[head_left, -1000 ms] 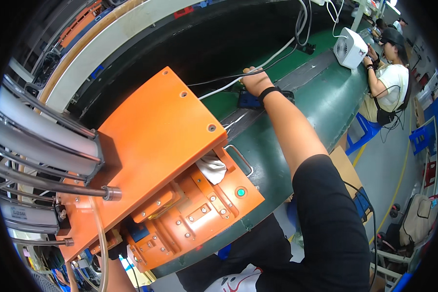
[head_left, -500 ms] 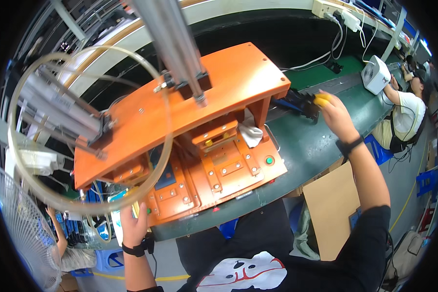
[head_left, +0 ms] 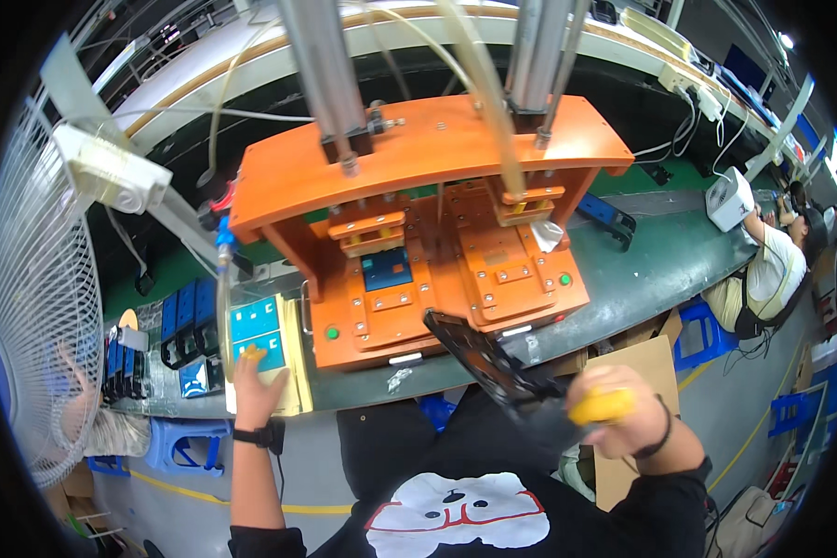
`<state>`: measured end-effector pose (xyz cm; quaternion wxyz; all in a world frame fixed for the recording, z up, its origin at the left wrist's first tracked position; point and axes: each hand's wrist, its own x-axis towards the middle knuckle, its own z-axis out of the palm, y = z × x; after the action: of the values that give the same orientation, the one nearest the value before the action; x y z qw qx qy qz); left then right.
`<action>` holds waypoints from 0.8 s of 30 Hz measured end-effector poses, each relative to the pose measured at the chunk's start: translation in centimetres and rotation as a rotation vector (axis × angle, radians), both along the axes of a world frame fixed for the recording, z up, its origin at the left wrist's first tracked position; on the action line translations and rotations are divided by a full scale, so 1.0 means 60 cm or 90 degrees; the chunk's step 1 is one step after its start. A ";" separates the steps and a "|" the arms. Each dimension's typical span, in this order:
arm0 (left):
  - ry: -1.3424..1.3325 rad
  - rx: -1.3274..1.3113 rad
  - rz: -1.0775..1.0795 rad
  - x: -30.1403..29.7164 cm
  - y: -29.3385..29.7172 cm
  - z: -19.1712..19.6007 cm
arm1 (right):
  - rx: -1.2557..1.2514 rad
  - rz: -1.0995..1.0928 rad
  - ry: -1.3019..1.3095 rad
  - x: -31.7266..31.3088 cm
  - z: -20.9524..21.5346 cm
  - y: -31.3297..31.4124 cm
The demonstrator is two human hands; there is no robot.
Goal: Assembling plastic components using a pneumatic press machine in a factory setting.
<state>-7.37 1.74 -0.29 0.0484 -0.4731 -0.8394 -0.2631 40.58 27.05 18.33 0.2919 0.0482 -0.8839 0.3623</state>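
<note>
In my right hand [head_left: 614, 414], closed around one end, is a black plastic frame [head_left: 488, 363], tilted in front of the orange press and blurred by motion. Yellow covers sit on some of my fingertips. My left hand [head_left: 259, 391] reaches over a stack of pale yellow sheets bearing blue panels [head_left: 255, 319]; its thumb stands apart and its fingertips are at the lower panel. The orange two-station press [head_left: 437, 139] stands ahead of me. A dark blue panel [head_left: 386, 269] lies in its left station, while a crumpled white cloth [head_left: 547, 235] hangs by the right one.
Another blue-and-black part [head_left: 607, 219] lies right of the press. Several blue-and-black parts [head_left: 191, 316] stand at the left, near a large fan [head_left: 46, 288]. Green buttons [head_left: 333, 332] sit on the press base. A cardboard sheet [head_left: 637, 372] is below the table edge; a co-worker [head_left: 772, 223] sits farther right.
My right hand has come from beside the press toward me, bringing the black frame. My view has shifted, showing the left side of the table more fully. My left hand is now over the panel stack.
</note>
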 end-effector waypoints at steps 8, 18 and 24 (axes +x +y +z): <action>-0.027 -0.064 0.097 0.036 0.028 0.023 | 0.361 -0.054 0.016 -0.264 -0.063 0.007; -0.100 0.107 0.116 0.002 0.015 -0.016 | 0.379 -0.246 -0.135 -0.339 -0.071 -0.005; -0.211 0.152 0.100 -0.026 0.012 0.011 | 0.377 -0.218 -0.256 -0.338 -0.067 -0.004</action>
<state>-8.93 2.47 0.35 -0.0140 -0.3473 -0.8331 -0.4304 20.28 26.79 14.33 0.1423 -0.0896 -0.9849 0.0403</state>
